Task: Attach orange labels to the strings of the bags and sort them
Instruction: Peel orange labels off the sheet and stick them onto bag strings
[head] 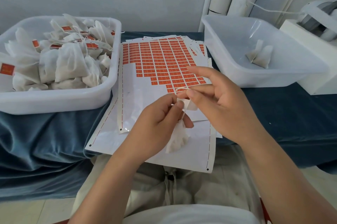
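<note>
At the left, a white tub (60, 100) heaped with labelled bags (69, 63) is set on the blue-covered worktop (291, 118). The sheet of orange labels (160, 59) is laid just beside it. Over the sheet's bare part the left hand (160, 121) is raised, fingers curled, with the string (182, 114) pinched and a bag (177, 139) hung beneath. The right hand (220, 100) is turned sideways, with thumb and one fingertip clamped on the string's upper end and the forefinger stretched out. A second tub (237, 70) is set at the right.
</note>
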### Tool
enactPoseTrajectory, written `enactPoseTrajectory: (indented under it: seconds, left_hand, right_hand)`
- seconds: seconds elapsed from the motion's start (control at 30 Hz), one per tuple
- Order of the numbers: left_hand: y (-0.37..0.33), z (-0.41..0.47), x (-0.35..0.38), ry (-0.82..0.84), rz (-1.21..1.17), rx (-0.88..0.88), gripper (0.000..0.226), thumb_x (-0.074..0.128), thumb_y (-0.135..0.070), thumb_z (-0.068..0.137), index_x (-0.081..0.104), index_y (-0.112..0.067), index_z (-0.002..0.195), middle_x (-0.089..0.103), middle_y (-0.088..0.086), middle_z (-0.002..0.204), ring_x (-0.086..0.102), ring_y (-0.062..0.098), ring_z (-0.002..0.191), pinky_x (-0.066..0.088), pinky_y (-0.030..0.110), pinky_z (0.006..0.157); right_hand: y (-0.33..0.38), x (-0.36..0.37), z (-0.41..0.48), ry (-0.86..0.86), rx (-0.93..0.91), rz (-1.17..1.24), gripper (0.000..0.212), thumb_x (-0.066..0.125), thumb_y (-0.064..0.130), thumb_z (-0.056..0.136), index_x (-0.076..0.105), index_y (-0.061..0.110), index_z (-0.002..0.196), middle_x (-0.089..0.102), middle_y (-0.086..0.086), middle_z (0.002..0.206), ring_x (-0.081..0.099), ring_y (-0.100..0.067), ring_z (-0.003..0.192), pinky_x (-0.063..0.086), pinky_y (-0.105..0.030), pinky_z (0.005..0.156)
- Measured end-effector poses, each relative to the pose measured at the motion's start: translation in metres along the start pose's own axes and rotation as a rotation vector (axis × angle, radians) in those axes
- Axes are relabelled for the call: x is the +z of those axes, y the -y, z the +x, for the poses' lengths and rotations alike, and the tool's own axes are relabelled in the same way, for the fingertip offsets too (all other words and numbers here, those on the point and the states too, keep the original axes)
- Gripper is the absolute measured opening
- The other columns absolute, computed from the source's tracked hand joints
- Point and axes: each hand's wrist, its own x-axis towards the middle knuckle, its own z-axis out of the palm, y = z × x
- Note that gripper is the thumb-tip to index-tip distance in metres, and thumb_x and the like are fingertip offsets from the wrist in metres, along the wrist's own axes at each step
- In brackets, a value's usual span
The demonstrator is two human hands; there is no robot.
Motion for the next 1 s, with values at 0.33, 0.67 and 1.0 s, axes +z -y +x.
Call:
enactPoseTrajectory:
  seconds: [0.33, 0.67, 1.0]
  left_hand:
    - [-0.001, 0.0, -0.003, 0.008, 0.137, 0.033, 0.025, 0.041, -0.033, 0.114, 0.063, -0.032, 0.103, 0.078, -0.018, 0.086, 0.069, 0.015, 0.082, 0.059, 0.046, 0.081]
    - [0.0, 0.002, -0.009, 0.038, 0.055, 0.02, 0.033, 0.046, -0.039, 0.112, 0.069, -0.032, 0.089, 0.074, -0.01, 0.076, 0.057, 0.005, 0.066, 0.043, 0.013, 0.063]
    - [0.021, 0.01, -0.015, 0.13, -0.511, -0.205, 0.052, 0.049, -0.056, 0.103, 0.073, -0.014, 0.087, 0.063, 0.001, 0.073, 0.055, 0.019, 0.074, 0.042, 0.039, 0.085]
  right_hand:
    - [-0.007, 0.002, 0.002, -0.023, -0.009, -0.101, 0.039, 0.061, 0.032, 0.105, 0.053, 0.042, 0.142, 0.076, 0.025, 0.11, 0.066, 0.01, 0.111, 0.048, -0.007, 0.096]
    - [-0.01, 0.004, 0.003, 0.015, 0.0, -0.021, 0.035, 0.056, 0.026, 0.108, 0.055, 0.048, 0.135, 0.076, 0.021, 0.106, 0.069, 0.002, 0.107, 0.053, -0.017, 0.088]
    - [-0.009, 0.013, 0.0, -0.04, -0.014, 0.121, 0.031, 0.057, 0.022, 0.108, 0.059, 0.04, 0.133, 0.077, 0.014, 0.108, 0.072, -0.006, 0.108, 0.061, -0.032, 0.093]
